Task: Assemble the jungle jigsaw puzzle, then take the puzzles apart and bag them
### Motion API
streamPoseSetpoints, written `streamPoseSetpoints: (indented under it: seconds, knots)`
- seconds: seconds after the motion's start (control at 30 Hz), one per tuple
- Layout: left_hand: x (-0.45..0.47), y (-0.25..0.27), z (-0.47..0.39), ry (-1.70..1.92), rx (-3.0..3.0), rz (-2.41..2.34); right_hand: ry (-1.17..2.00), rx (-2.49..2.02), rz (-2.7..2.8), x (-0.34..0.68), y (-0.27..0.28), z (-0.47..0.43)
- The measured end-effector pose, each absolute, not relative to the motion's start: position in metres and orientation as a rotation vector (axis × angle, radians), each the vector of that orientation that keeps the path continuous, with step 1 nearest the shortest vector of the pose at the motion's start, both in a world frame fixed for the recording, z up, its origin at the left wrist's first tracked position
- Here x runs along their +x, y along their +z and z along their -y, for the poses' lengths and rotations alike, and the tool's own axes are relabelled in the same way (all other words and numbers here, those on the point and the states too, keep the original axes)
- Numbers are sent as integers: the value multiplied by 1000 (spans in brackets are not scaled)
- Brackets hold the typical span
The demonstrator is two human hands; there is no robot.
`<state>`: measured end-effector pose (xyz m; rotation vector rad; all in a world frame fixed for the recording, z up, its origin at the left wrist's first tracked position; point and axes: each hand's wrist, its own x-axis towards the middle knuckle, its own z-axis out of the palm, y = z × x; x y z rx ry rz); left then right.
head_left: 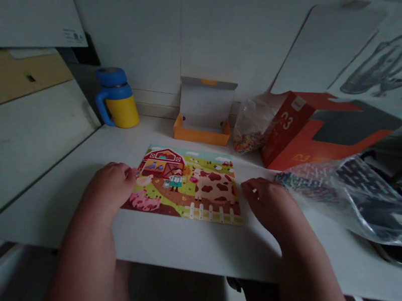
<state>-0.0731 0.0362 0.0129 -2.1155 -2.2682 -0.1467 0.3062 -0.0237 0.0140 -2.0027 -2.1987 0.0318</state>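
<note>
A farm-scene jigsaw puzzle (pixel 180 188) lies flat on the white tabletop, showing a red barn, a farmer, a spotted cow and pink pigs. My left hand (pixel 114 182) is closed at the puzzle's left edge, its curled fingers meeting the border; the fingertips are mostly hidden. Just off the right edge, my right hand (pixel 265 199) rests with bent fingers. A small gap shows between its thumb and fingers, with nothing visible in it.
Behind the puzzle stands an open orange box (pixel 201 136). A yellow and blue jug (pixel 122 107) is at back left. To the right are a clear bag of colourful pieces (pixel 249 138), a red box (pixel 303 131) and a large plastic bag (pixel 361 201). The table (pixel 192 251) ends close to me.
</note>
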Motion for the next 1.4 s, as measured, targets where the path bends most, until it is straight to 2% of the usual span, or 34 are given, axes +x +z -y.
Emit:
streamPoseSetpoints:
  seconds: [0.13, 0.3, 0.57, 0.7, 0.8, 0.87, 0.97, 1.17, 1.4]
  knots:
    - [-75, 12, -44, -108, -2145, 2412, 170, -2189, 2088, 304, 17, 26]
    - [-67, 18, -43, -190, -2270, 2455, 323, -2218, 2021, 305, 17, 26]
    - [-68, 7, -38, -556, -2628, 2400, 385, -2289, 1958, 331, 17, 35]
    - [-69, 17, -19, -243, -2501, 2387, 262, -2360, 2119, 349, 16, 52]
    - [-62, 24, -3, 47, -2356, 2337, 385, -2395, 2169, 355, 17, 64]
    - [-57, 26, 4, 106, -2375, 2307, 415, -2359, 2180, 352, 18, 70]
    - [-51, 27, 12, 112, -2445, 2272, 391, -2328, 2167, 341, 17, 74]
    - [-59, 25, 15, 9, -2596, 2301, 496, -2419, 2093, 327, 19, 70]
    - [-72, 20, 5, -114, -2631, 2441, 671, -2291, 2119, 346, 16, 67]
